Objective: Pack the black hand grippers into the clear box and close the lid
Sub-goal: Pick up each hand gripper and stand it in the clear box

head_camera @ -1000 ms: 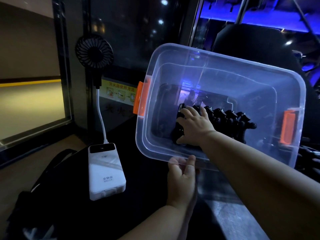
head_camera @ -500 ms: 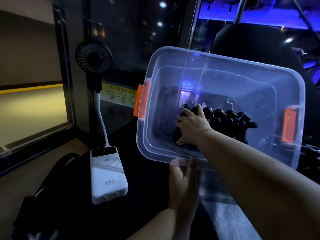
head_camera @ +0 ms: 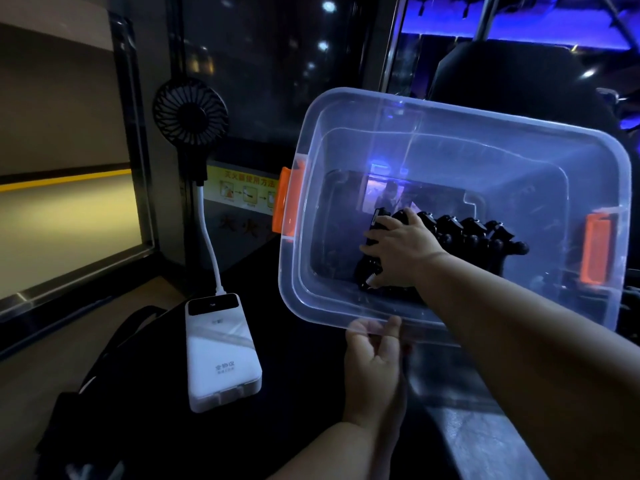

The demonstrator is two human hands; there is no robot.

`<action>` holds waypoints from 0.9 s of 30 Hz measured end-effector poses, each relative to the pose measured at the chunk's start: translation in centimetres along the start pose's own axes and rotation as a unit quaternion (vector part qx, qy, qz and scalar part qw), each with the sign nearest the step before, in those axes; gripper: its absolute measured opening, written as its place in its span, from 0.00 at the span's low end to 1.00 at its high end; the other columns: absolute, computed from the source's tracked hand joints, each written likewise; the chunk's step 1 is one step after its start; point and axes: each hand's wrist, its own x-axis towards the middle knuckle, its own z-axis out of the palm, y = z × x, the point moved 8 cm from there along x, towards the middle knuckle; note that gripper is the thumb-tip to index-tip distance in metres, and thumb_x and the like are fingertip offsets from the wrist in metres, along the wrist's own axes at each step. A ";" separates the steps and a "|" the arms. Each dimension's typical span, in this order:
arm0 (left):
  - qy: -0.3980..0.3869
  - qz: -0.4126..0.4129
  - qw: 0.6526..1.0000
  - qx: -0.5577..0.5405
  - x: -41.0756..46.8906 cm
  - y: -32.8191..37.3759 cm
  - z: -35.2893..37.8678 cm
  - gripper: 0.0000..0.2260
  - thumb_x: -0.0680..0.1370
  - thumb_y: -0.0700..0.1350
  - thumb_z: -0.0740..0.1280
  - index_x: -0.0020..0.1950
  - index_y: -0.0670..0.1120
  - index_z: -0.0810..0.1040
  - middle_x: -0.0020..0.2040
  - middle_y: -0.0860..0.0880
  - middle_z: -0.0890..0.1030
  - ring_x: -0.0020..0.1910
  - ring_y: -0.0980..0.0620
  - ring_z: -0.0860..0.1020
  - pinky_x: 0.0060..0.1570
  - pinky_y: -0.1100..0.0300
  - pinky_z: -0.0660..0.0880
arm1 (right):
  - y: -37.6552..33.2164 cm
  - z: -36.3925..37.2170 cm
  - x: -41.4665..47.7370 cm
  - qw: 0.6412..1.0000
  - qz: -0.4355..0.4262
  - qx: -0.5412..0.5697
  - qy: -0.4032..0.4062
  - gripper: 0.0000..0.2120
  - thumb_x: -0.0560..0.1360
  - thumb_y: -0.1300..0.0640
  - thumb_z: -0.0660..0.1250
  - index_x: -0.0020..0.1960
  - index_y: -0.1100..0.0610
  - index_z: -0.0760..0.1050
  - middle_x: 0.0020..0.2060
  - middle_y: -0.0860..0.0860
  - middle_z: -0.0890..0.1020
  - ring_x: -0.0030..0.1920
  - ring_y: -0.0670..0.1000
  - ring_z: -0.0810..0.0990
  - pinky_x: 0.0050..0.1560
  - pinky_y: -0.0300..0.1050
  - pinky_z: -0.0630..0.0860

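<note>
My right hand (head_camera: 403, 252) curls round the leftmost black hand gripper (head_camera: 370, 270) inside the tilted clear box (head_camera: 450, 110). My left hand (head_camera: 374, 368) grips its near rim.

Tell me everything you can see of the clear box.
The clear box is see-through plastic, rectangular with rounded corners and a wide rim, and has an orange latch on each short end. No lid is on it. It is tilted, with its open top facing the camera. The left hand holds its near rim. The right hand reaches inside and grasps the black hand grippers, which lie in a row on its bottom.
</note>
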 end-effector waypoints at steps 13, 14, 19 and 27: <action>0.018 -0.012 1.000 0.009 0.0 0.0 -0.2 0.08 0.77 0.48 0.67 0.43 0.47 0.70 0.40 0.45 0.80 0.41 0.47 0.78 0.47 0.53 0.74 | -0.4 0.4 -0.1 0.999 -0.034 -0.023 -0.008 0.30 0.72 0.29 0.54 0.71 0.37 0.63 0.74 0.41 0.62 0.75 0.51 0.52 0.69 0.71 0.43; 0.019 -0.010 1.000 0.007 0.0 0.0 -0.2 0.09 0.77 0.49 0.67 0.43 0.47 0.69 0.40 0.45 0.80 0.41 0.47 0.78 0.47 0.52 0.74 | -0.5 0.4 -0.1 0.999 -0.034 -0.028 -0.006 0.30 0.72 0.29 0.53 0.71 0.37 0.63 0.74 0.42 0.62 0.75 0.51 0.52 0.69 0.72 0.42; 0.023 -0.004 1.000 0.006 0.1 0.1 -0.1 0.09 0.77 0.47 0.67 0.43 0.47 0.69 0.38 0.45 0.79 0.40 0.46 0.77 0.46 0.52 0.73 | -0.8 0.1 -0.6 0.999 -0.025 -0.045 0.013 0.33 0.73 0.28 0.51 0.74 0.39 0.60 0.76 0.44 0.59 0.76 0.52 0.48 0.68 0.74 0.37; 0.012 0.015 0.998 0.055 0.1 0.9 0.0 0.21 0.65 0.64 0.65 0.43 0.49 0.69 0.40 0.44 0.78 0.41 0.45 0.78 0.48 0.49 0.74 | 0.1 -1.3 -2.9 0.998 0.019 0.054 0.034 0.34 0.74 0.29 0.51 0.76 0.41 0.54 0.77 0.44 0.52 0.77 0.50 0.40 0.70 0.69 0.34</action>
